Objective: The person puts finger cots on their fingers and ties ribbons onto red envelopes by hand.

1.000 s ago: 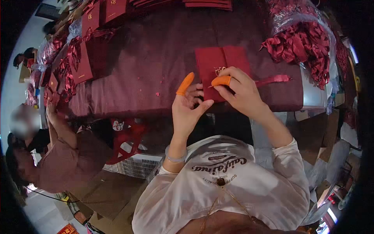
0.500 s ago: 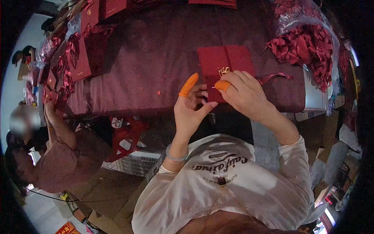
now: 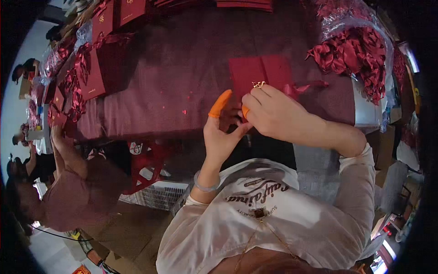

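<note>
A flat red paper bag (image 3: 246, 68) with a gold logo lies near the table's front edge, a crease running down its middle. At its near left corner, my left hand (image 3: 221, 132) holds the edge between thumb and fingers; the index finger, in an orange finger cot, points up away from it. My right hand (image 3: 280, 109) lies over the bag's lower part with fingers curled, an orange cot on one of them. Whatever those fingertips pinch is hidden, and the hand covers part of the logo. A red ribbon (image 3: 312, 85) sticks out past the bag's right side.
Heaped red ribbons (image 3: 351, 55) in clear plastic sit at the table's right. More red bags (image 3: 93, 77) with ribbons line the left end, and a stack (image 3: 244, 4) lies at the far edge. Red scraps dot the dark cloth (image 3: 164, 68). A co-worker (image 3: 82, 192) works at left.
My right hand has turned and shifted slightly left over the bag, its elbow swinging outward. The orange-cotted finger is tucked in more. My left hand stays nearly in place.
</note>
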`<state>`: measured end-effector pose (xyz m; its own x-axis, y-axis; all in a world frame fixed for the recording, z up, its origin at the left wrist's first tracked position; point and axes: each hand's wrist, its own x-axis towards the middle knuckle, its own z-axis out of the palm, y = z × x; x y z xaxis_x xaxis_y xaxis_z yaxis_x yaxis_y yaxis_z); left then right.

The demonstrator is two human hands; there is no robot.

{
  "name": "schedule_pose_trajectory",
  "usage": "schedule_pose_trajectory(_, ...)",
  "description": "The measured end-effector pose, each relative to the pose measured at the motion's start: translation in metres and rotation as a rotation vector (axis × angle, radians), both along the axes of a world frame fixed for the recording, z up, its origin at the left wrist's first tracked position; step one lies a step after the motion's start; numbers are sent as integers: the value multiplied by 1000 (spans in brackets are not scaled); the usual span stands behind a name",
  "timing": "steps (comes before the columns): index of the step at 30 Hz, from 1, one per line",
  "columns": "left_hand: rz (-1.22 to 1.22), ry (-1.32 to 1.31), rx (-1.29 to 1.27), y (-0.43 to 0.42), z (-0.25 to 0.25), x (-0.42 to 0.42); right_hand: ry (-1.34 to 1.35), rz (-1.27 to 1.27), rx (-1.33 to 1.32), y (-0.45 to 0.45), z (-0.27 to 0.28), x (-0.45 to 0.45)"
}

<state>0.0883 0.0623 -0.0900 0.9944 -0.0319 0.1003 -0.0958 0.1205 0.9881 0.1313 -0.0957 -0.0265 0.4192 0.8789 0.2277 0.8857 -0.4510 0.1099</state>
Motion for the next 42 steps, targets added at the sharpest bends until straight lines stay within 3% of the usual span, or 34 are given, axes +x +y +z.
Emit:
schedule_pose_trajectory(7,-33,-15,-11,2,-2,-1,-52,-6,-13,-4,-16,5)
schedule_pose_trajectory(10,-42,-8,-153,6,-2,0,417,-257,382,-14,-14,7)
schedule_pose_trajectory(13,-22,-16,-107,1,-2,0,587,-268,595,-22,-31,7)
schedule_pose_trajectory(14,-25,-29,-77,1,-3,0,518,-262,661,-18,-40,7)
schedule_pose_trajectory(16,-48,-21,-59,3,-1,0,793,-360,654,-21,-40,6)
schedule_pose_trajectory(19,-80,7,-40,9,6,-1,766,-269,780,-27,-50,4)
schedule_pose_trajectory(22,12,-176,613,18,9,8,764,-220,843,-28,-51,3)
schedule_pose_trajectory(26,-6,-154,550,11,4,20,786,-270,725,-29,-51,3)
schedule_pose_trajectory(28,-119,-12,595,12,13,22,632,-170,761,-26,-59,4)
schedule_pose_trajectory(29,-128,-73,685,14,9,25,525,-110,760,-26,-62,5)
schedule_pose_trajectory(33,-139,-124,773,13,15,32,572,-168,756,-26,-61,0)
schedule_pose_trajectory(36,-214,-398,1048,17,30,39,502,-230,748,-27,-52,-3)
schedule_pose_trajectory(42,-327,-485,1106,16,56,37,415,-209,720,-26,-59,-3)
